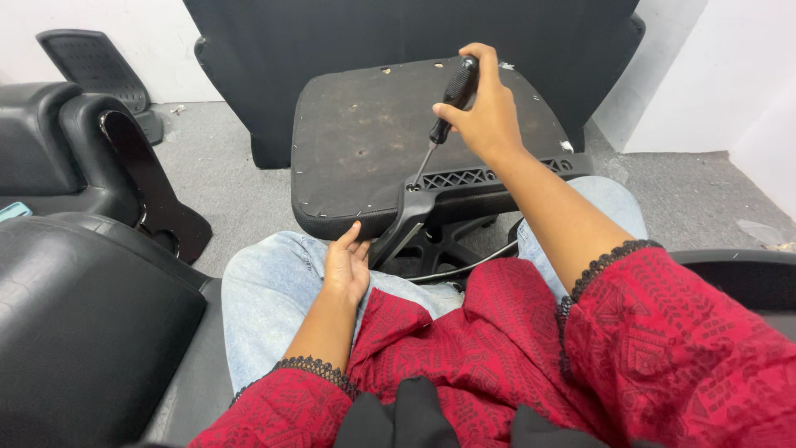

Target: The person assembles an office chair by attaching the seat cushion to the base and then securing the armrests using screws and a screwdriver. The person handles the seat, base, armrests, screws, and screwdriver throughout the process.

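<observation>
Nearest us, our left hand (346, 267) curls its fingers under the front rim of the upturned black office-chair seat pan with its dusty fabric underside (365, 137), steadying it over our knees. Beyond, our right hand (487, 112) is closed round the black-handled screwdriver (444, 120), its tip at the black plastic armrest bracket (414, 217). We judge a bracket screw is being turned; next calls for firm downward pressure.
</observation>
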